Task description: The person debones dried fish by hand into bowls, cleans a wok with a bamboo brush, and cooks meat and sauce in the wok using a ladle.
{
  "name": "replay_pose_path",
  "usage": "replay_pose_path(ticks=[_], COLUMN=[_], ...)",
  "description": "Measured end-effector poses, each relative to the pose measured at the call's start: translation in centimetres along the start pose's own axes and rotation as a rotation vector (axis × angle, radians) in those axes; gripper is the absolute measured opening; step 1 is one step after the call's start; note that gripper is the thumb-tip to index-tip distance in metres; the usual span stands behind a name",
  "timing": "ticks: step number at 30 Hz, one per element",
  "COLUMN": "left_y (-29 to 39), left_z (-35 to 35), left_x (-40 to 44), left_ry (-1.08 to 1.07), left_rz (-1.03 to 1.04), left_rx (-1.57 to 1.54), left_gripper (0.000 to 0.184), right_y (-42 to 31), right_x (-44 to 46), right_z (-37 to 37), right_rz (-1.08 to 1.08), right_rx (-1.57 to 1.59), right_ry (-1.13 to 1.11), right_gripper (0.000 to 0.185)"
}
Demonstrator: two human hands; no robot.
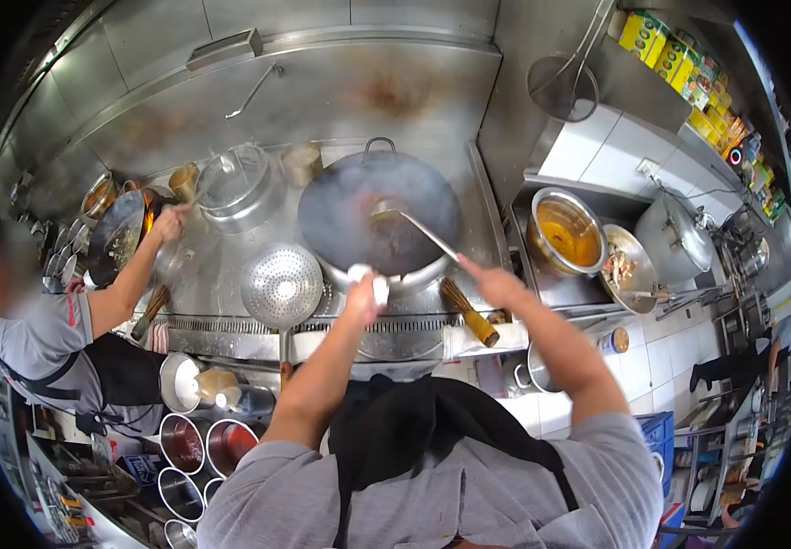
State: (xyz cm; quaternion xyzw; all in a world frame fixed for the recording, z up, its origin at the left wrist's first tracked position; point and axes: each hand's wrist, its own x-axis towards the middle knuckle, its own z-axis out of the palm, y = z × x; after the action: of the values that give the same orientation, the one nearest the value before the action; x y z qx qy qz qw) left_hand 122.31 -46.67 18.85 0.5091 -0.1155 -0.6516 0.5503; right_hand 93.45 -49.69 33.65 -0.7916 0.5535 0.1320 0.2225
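A large dark wok (327,206) sits on the stove in front of me, with steam rising from it. Something reddish lies inside, blurred by the steam. At the wok's near rim, my left hand (361,302) is closed on a folded white cloth (380,290). My right hand (498,285) grips the long handle of a ladle (425,232), whose bowl is down in the wok. Left of the wok, a perforated strainer (281,285) rests on the stovetop. A bamboo brush (473,318) lies between my hands, near the stove's front edge.
A co-worker (57,343) at the left handles another wok (117,236) over flame. A lidded-looking metal pot (235,188) and a small container (301,165) stand behind the strainer. To the right are a bowl of orange liquid (567,233) and a pan of food pieces (629,265).
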Motion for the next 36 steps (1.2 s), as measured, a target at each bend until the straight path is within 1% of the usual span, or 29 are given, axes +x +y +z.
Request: replay_pose_path(ticks=[1,3,5,6,7,8,9,11,13,14,15,16,17,18,19,20,21,22,23,24,25,26,27,29,31,32,33,35,36], left_y=[-3.3,-6.6,-3.8,-2.6,0.0,1.7,3.9,5.2,4.5,3.7,2.9,2.7,3.1,2.4,1.7,1.5,2.2,3.2,3.9,4.2,4.4,5.1,5.7,6.2,6.5,6.8,7.0,6.5,6.1], left_z=[-2.7,-3.7,-1.9,-1.5,-0.1,0.2,1.6,2.8,1.3,-0.1,-1.9,-4.0,-5.5,-7.6,-9.1,-11.0,-12.1,-12.1,-12.2,-11.9,-11.7,-10.8,-9.9,-8.7,-8.1,-8.1,-8.2,-9.2,-9.8], left_x=[1.3,-1.6,-5.6,-4.7,-4.3,-2.2,-1.3,0.8,2.0,1.8,1.4,0.0,-2.3,-3.3,-4.4,-5.8,-7.2,-7.8,-8.6,-9.0,-9.3,-8.9,-8.4,-7.4,-7.2,-7.7,-8.4,-10.1,-11.1], left_ry=[-0.057,0.013,0.078,0.03,0.066,-0.016,0.007,0.031,-0.022,-0.093,-0.235,-0.339,-0.35,-0.341,-0.242,-0.253,-0.267,-0.257,-0.22,-0.195,-0.171,-0.153,-0.133,-0.116,-0.122,-0.12,-0.103,-0.1,-0.039], left_rz=[0.028,0.116,0.092,0.087,-0.003,-0.073,-0.113,-0.161,-0.172,-0.157,-0.123,-0.158,-0.226,-0.232,-0.263,-0.258,-0.244,-0.229,-0.22,-0.215,-0.209,-0.124,-0.038,0.03,0.181,0.176,0.191,0.253,0.284], left_rx=[-0.035,-0.082,-0.059,-0.108,-0.16,-0.197,-0.046,0.016,0.078,0.018,-0.038,-0.035,-0.084,-0.086,-0.084,0.009,0.098,0.094,0.084,0.074,0.063,0.096,0.132,0.143,0.146,0.142,0.134,0.171,0.199], left_gripper=[0.021,0.017,0.016,0.017,0.016,0.015,0.013,0.016,0.021,0.032,0.04,0.043,0.046,0.047,0.046,0.045,0.044,0.044,0.038,0.035,0.031,0.03,0.028,0.025,0.023,0.023,0.023,0.026,0.03], right_y=[-0.9,-2.0,-2.0,-1.2,-0.8,-1.1,-1.4,-2.3,-1.9,-1.1,-0.7,-0.5,-0.5,-0.9,-1.0,-1.2,-1.6,-3.2,-4.7,-6.8,-8.2,-9.7,-11.1,-15.3,-17.0,-17.3,-17.3,-17.2,-16.5], right_x=[0.7,-1.1,-2.1,-2.9,-4.0,-4.9,-5.9,-6.6,-5.8,-5.0,-4.7,-4.4,-4.0,-3.9,-3.6,-3.1,-2.3,-1.8,-1.0,0.0,2.0,4.1,6.4,9.8,14.0,15.9,17.1,21.9,26.3], right_z=[1.8,3.0,3.5,4.3,5.2,4.9,4.7,4.1,4.4,5.1,5.3,5.6,5.9,6.0,6.4,6.9,7.0,6.0,4.5,1.7,-0.3,-2.2,-3.7,-6.8,-5.6,-4.7,-4.2,-2.3,-0.1], right_rz=[0.047,0.055,0.076,0.018,-0.04,-0.003,-0.03,0.022,0.115,0.151,0.152,0.118,0.081,0.087,0.079,0.039,-0.007,-0.022,-0.039,-0.071,-0.147,-0.216,-0.333,-0.351,-0.355,-0.339,-0.302,-0.37,-0.4], right_rx=[0.0,0.064,0.125,0.129,0.134,0.185,0.169,0.179,0.159,0.196,0.194,0.23,0.267,0.302,0.343,0.376,0.404,0.379,0.375,0.537,0.71,0.884,1.07,1.243,1.293,1.345,1.224,0.893,0.883], right_ry=[0.068,0.111,0.13,0.174,0.212,0.146,0.149,0.124,0.054,0.031,0.031,0.101,0.166,0.183,0.18,0.223,0.273,0.337,0.332,0.284,0.237,0.179,0.121,0.147,0.1,0.067,0.057,0.169,0.147], right_gripper=[0.081,0.079,0.078,0.077,0.077,0.077,0.077,0.08,0.082,0.082,0.082,0.082,0.081,0.079,0.079,0.079,0.079,0.074,0.074,0.076,0.077,0.079,0.082,0.083,0.082,0.081,0.079,0.075,0.075])
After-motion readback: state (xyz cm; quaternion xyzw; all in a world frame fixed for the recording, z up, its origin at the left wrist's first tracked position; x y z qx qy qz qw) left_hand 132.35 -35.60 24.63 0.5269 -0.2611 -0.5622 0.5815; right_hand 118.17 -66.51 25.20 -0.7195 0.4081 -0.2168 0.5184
